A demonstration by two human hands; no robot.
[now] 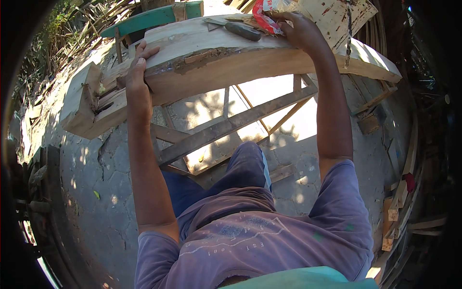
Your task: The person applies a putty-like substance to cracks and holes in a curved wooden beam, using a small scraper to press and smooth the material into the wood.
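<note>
Wooden slab (pixel 250 58), thick and pale with a rough bark-streaked front edge, lies flat across a timber trestle frame (pixel 226 126) out of doors, over a cracked paved ground (pixel 96 173) dappled with sun and shade. It spans from a chunky notched beam end (pixel 84 103) on the person's left to a sunlit tip on the right.

Left hand (pixel 137 77) rests on the slab's near left edge, fingers spread loosely and curled over the top, thumb side pressed to the rough front face; it grips the edge itself and holds nothing else. Right hand (pixel 301 31) reaches over the far side of the slab, its fingers closed on a crumpled red and white plastic wrapper (pixel 264 17) that lies on the wood.

Just left of that wrapper, a dark-handled hand tool (pixel 238 28) lies on the slab top, near the right hand but not touching it. Behind the slab stands a green-painted bench (pixel 154 18), and a worn whitish board (pixel 337 17) leans at the upper right. Loose offcuts of wood (pixel 394 212) are stacked along the right side. The person's blue trousers (pixel 245 168) and purple shirt (pixel 260 236) fill the lower part of the view.
</note>
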